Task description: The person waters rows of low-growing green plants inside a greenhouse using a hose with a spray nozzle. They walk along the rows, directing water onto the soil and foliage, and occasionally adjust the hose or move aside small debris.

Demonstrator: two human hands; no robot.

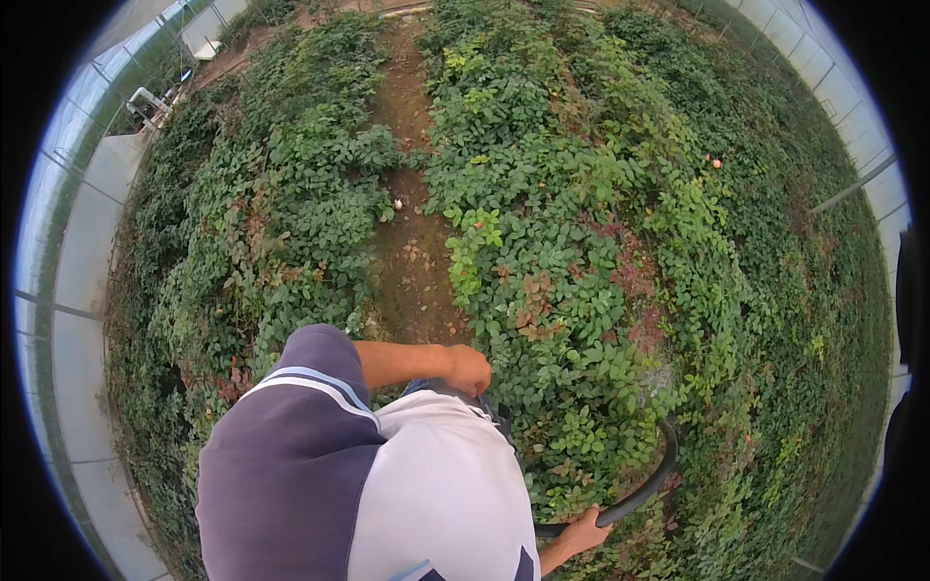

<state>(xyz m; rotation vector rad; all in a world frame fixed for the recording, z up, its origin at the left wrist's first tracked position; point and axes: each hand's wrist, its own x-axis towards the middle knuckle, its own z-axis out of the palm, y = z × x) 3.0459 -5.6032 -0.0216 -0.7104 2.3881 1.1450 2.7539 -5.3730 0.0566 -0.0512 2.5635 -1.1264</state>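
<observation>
My right hand (585,531) is wrapped around a black hose (643,497) at the lower right. The hose curves up and away from the hand, and its end lies among the leaves of a rose bed (574,305). Water (656,381) seems to splash just beyond that end. On the other side, the hose runs behind my body and is hidden there. My left hand (468,369) is curled into a fist in front of my waist, close to the bed's leaves. Nothing shows in it, though its palm side is hidden.
A narrow dirt path (414,269) with fallen leaves runs ahead between the beds. Another leafy bed (290,218) stands to the left. Plastic greenhouse walls (87,348) curve along both sides. A white pipe (145,102) stands at the far left, and a metal post (854,185) slants at the right.
</observation>
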